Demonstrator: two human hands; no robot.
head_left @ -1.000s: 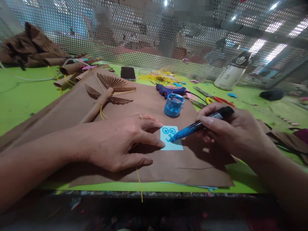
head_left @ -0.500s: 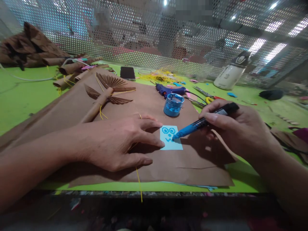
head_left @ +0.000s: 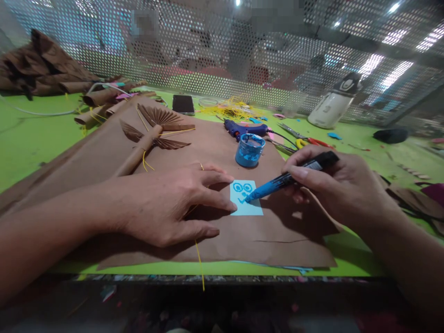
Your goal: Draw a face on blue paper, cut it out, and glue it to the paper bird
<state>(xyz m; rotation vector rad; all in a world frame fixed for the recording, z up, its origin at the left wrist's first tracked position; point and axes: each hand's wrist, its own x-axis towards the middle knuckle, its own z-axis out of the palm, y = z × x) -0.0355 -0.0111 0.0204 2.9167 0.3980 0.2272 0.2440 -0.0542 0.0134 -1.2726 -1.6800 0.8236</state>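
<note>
A small light-blue paper square (head_left: 255,209) bears a face drawn in blue, with two ringed eyes, a nose and a zigzag mouth. My left hand (head_left: 185,201) lies with spread fingers on brown paper (head_left: 208,148), two fingertips on the square's left edge. In my right hand (head_left: 322,180) is a marker (head_left: 277,184), its lower part coated in blue paint, slanted with its tip at the drawn mouth. Just behind the square stands a small open jar of blue paint (head_left: 249,156). A brown paper tube with pleated fans (head_left: 152,134) lies beyond my left hand.
Behind the jar rest a glue gun (head_left: 246,128), scissors (head_left: 301,137), a phone (head_left: 183,104) and yellow strands (head_left: 231,110). A white bottle (head_left: 329,106) stands back right. Paper rolls (head_left: 100,98) lie back left. A perforated metal screen (head_left: 215,51) rises behind the green table (head_left: 31,138).
The marker tip has shifted slightly left along the drawn mouth, my right hand moving with it. My left hand keeps its place on the paper.
</note>
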